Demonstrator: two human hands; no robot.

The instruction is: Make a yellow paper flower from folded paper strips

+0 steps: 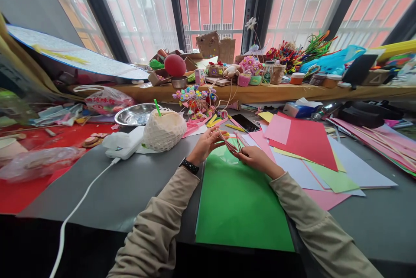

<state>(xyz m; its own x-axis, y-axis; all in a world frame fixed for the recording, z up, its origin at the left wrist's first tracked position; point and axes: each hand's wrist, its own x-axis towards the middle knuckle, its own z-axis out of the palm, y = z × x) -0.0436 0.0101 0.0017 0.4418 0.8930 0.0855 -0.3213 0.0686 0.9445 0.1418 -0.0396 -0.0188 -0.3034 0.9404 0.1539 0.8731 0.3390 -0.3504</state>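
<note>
Above the upper part of a green sheet [243, 200], my two hands are close together. My left hand [208, 143], with a dark band at the wrist, is closed in a pinch on a bundle of thin pinkish strips [227, 143] slanting down to the right. My right hand [255, 157] is closed around what look like small scissors [238, 141], their narrow blades pointing up beside the strips. The fingers partly hide the handles. Just beyond my hands lie yellow strips [212, 121] and a dark phone [245, 123].
Coloured paper sheets [305, 139] overlap at the right. On the left stand a white coconut with a green straw [164, 128], a metal plate [134, 114] and a white charger with its cable [125, 143]. Craft flowers [196, 100] stand before a crowded wooden ledge [146, 94].
</note>
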